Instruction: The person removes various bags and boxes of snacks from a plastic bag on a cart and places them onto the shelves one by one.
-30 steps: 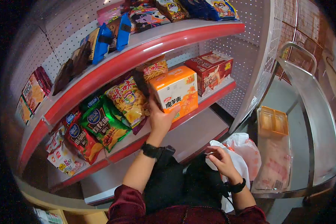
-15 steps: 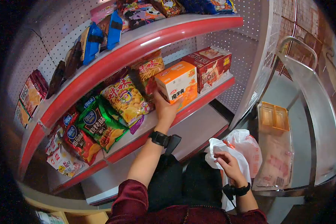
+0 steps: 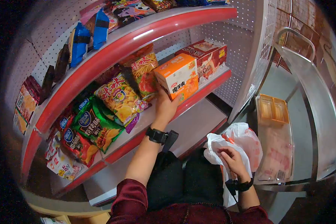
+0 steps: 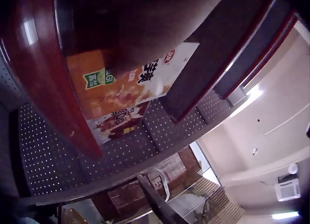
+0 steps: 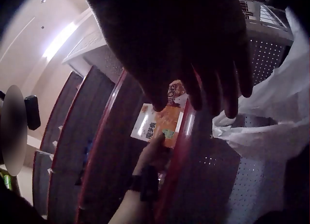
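My left hand (image 3: 165, 105) grips an orange-and-white snack box (image 3: 177, 78) by its left side and lower front, the thumb across its front face. The box stands on the lower shelf close beside a dark red box (image 3: 207, 59), which it partly overlaps in the head view. In the left wrist view the orange box (image 4: 131, 83) shows below the dark, blurred hand. Over a white plastic bag (image 3: 216, 143), my right hand (image 3: 233, 160) hangs with loosely bent fingers and nothing held. Those fingers look spread and fairly straight in the right wrist view.
Bagged snacks, including a yellow noodle snack bag (image 3: 119, 97) and a green chip bag (image 3: 95, 125), fill the shelf to the left. A red-edged upper shelf (image 3: 138, 35) overhangs them. On the right stands a metal cart (image 3: 308, 123) bearing an orange divided container (image 3: 273, 110).
The left hand has moved the orange box back and down onto the shelf, beside the dark red box. My right hand has shifted slightly, staying over the bag. The head view has tilted.
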Available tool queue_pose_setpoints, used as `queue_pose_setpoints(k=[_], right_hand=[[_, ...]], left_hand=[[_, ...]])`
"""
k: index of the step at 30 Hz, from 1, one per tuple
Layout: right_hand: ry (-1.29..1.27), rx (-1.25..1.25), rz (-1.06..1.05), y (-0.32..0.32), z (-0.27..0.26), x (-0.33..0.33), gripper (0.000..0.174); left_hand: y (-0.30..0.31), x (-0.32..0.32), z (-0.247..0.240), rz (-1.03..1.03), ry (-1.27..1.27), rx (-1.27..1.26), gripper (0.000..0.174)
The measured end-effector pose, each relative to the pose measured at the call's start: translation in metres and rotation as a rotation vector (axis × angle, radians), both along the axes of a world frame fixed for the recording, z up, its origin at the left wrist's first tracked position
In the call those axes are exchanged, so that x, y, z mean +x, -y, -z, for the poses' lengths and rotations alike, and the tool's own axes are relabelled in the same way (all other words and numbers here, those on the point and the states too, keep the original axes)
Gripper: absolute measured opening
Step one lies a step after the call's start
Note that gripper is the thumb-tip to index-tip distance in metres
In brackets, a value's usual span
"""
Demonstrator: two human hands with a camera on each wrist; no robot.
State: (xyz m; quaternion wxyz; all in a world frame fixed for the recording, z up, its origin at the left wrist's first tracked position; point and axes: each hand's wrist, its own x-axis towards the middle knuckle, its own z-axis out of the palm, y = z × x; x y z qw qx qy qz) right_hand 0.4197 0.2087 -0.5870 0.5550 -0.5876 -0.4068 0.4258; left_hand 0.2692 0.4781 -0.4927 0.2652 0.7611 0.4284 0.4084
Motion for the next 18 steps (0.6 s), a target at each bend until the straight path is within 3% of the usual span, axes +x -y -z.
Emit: queue_pose_setpoints(k=[5, 12, 14, 18], right_hand=[[-0.004, -0.004, 0.009, 0.004, 0.001, 0.003, 0.024], [0.067, -0.008, 0.024, 0.007, 0.005, 0.002, 0.019], [0.081, -0.025, 0.031, 0.008, 0.010, 0.003, 0.019], [0.128, -0.008, 0.039, 0.010, 0.013, 0.005, 0.019]], left_hand=[[-0.002, 0.012, 0.005, -0.106, -0.088, 0.264, 0.075], [-0.012, 0.022, 0.012, -0.091, -0.069, 0.274, 0.069], [-0.005, 0.021, 0.004, -0.116, -0.117, 0.105, 0.069], [0.001, 0.019, -0.003, -0.117, -0.161, 0.061, 0.067]])
